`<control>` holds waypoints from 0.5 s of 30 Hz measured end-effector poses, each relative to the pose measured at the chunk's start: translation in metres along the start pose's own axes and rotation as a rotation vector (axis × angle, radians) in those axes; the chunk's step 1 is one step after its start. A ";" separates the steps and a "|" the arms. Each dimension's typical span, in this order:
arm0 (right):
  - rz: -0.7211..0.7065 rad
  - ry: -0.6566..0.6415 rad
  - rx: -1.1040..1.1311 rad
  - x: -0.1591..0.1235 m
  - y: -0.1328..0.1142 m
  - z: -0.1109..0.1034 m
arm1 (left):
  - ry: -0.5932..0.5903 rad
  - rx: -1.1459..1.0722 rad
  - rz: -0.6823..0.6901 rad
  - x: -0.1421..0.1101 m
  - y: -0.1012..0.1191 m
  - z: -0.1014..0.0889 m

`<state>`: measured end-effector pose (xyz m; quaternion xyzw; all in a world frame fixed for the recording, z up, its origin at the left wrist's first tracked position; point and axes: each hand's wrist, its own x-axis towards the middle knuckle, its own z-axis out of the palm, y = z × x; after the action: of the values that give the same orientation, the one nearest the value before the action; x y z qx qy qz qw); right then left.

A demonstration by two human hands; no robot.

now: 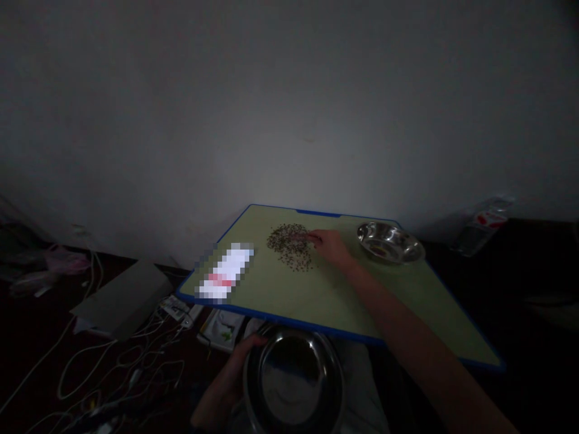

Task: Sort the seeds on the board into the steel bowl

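My left hand [240, 357] grips the rim of a round stainless steel bowl [293, 383], which sits low by my lap at the near edge of the table. My right hand [329, 242] reaches over the pale green tabletop [335, 301], its fingers drawn together at the right side of a scattered pile of small dark and light seeds or beans [289, 240]. What lies between those fingertips is too small to tell. Right of that hand stands a second, shallow steel bowl [392, 248], with something brownish or a reflection inside.
A lit, blurred phone-like screen [228, 271] lies on the table's left side. Beyond the table rises a plain wall [289, 120]. Tangled white cables [131, 355] and a grey box [122, 298] are at lower left. A plastic bottle [484, 226] with a red-and-white label is at right.
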<state>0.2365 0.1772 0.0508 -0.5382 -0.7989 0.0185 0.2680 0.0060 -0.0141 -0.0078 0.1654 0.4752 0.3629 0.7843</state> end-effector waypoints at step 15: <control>-0.010 0.052 0.012 -0.005 -0.013 -0.022 | 0.034 -0.006 -0.041 0.005 0.003 0.001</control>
<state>0.2368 0.1617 0.0716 -0.5329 -0.7942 0.0079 0.2919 0.0068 -0.0084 -0.0088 0.1472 0.4905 0.3509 0.7840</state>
